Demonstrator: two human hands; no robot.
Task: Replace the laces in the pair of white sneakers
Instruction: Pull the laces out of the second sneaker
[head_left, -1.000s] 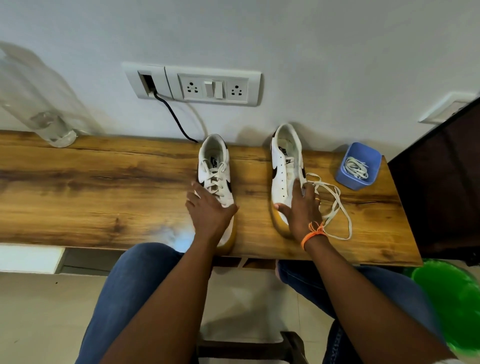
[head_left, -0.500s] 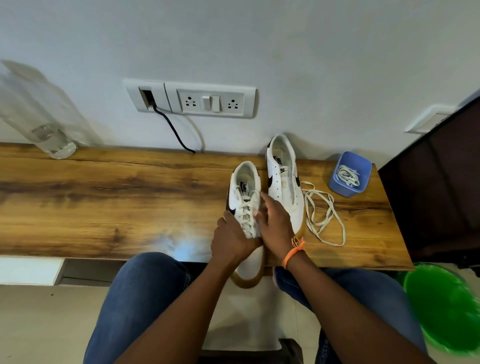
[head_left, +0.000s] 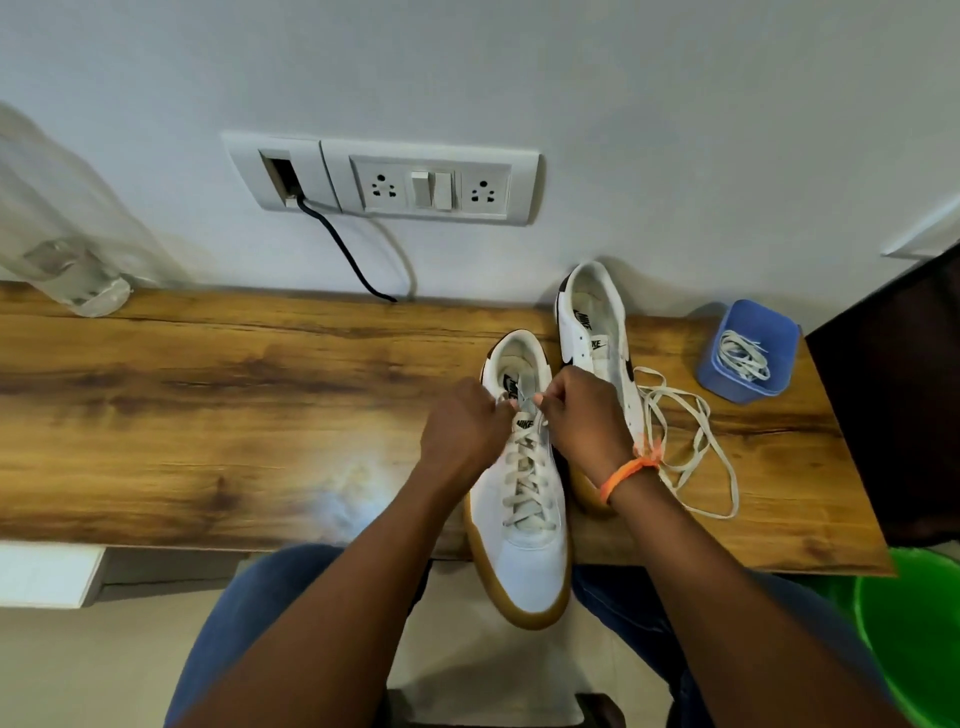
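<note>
A laced white sneaker (head_left: 524, 551) with a tan sole lies on the wooden shelf (head_left: 218, 415), its toe hanging over the front edge. My left hand (head_left: 462, 431) and my right hand (head_left: 587, 421) meet at the top of its lacing, each pinching the lace (head_left: 527, 467) near the tongue. The second white sneaker (head_left: 592, 322) stands behind, without a lace. A loose cream lace (head_left: 691, 447) lies in loops on the shelf to its right. More white laces (head_left: 743, 356) sit coiled in a blue cup (head_left: 727, 384).
A socket panel (head_left: 431, 182) with a black cable (head_left: 343, 249) is on the wall behind. A clear bottle (head_left: 67, 260) stands at the shelf's far left. A dark panel (head_left: 893, 395) borders the right end, and a green bucket (head_left: 914, 634) stands below it.
The laced sneaker has been slid from the shelf's middle to the right, beside the other shoe, and pulled over the front edge. Both hands have come together at its top laces.
</note>
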